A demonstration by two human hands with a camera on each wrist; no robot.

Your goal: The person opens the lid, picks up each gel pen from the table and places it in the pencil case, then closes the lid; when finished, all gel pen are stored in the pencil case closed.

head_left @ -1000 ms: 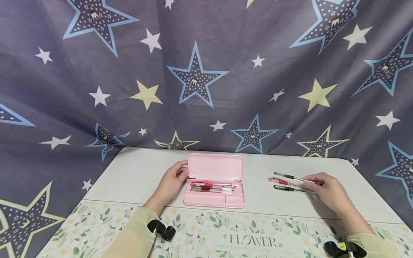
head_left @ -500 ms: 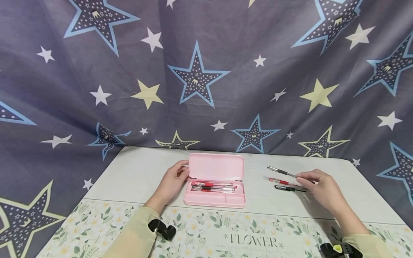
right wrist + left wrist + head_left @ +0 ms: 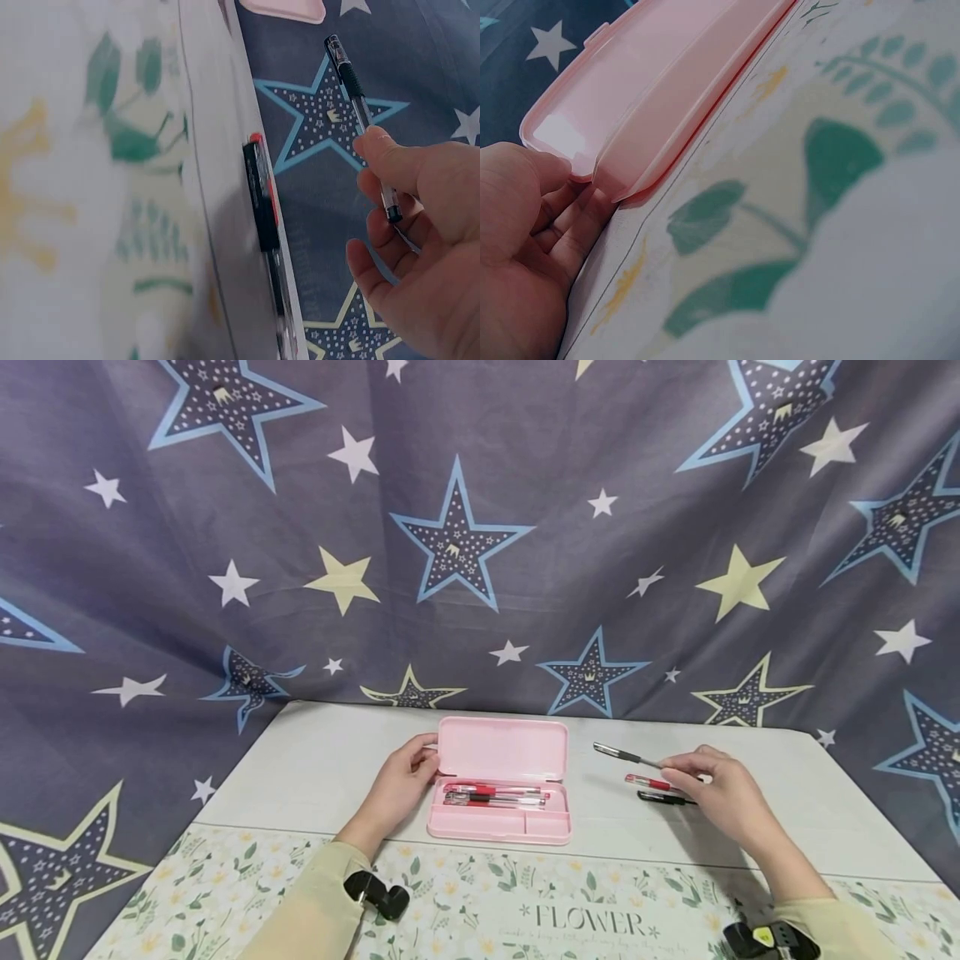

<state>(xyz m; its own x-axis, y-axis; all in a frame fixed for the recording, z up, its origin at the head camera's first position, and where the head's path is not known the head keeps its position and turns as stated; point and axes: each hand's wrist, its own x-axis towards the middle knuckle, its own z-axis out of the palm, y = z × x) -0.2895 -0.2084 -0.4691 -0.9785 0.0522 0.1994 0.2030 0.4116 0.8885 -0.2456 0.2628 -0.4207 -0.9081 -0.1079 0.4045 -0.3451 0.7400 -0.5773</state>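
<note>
A pink pencil case (image 3: 498, 840) stands with its lid (image 3: 502, 748) raised, and several red and black gel pens (image 3: 495, 796) lie in its long compartment. My left hand (image 3: 398, 782) holds the left side near the hinge; in the left wrist view, the thumb (image 3: 551, 169) touches the lid's corner, with curled fingers below. My right hand (image 3: 716, 793) pinches a black gel pen (image 3: 618, 752) between thumb and fingers, above the table. Its clear barrel shows in the right wrist view. Below it lie a red gel pen (image 3: 647, 782) and another black pen (image 3: 660, 797), partly hidden by the hand.
A white table (image 3: 337, 735) carries a floral mat (image 3: 450, 902) with FLOWER lettering along its front. Behind it hangs a dark curtain (image 3: 375, 635) printed with stars. The case's front compartments (image 3: 480, 821) hold no pens.
My right hand has lifted the black gel pen off the table and carried it left toward the pencil case. The left hand and the case stay where they were.
</note>
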